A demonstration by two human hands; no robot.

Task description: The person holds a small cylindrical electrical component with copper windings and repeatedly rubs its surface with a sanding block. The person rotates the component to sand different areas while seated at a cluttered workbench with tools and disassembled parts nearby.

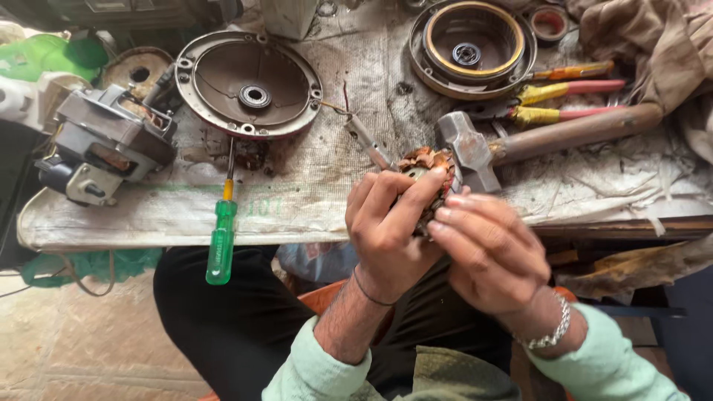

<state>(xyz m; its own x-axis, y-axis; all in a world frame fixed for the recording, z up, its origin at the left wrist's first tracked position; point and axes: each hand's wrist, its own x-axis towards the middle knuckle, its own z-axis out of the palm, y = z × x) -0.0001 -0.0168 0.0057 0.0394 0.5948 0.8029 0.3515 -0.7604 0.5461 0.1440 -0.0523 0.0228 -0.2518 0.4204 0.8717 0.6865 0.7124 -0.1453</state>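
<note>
A small motor stator with copper-coloured windings [425,165] sits between both hands above the bench's front edge. My left hand [386,230] wraps around its left side, thumb across the top. My right hand [490,249] presses against its right side with the fingers laid over it. Most of the stator is hidden by the fingers. A hammer [475,152] with a wooden handle lies right behind the hands, its steel head almost touching the stator.
A green-handled screwdriver [221,238] overhangs the bench's front edge [148,239]. A round motor end cover [249,83] lies at back left, another round housing [471,46] at back right. A grey motor block [104,145] sits far left. Pliers [564,93] and cloth [653,44] lie at right.
</note>
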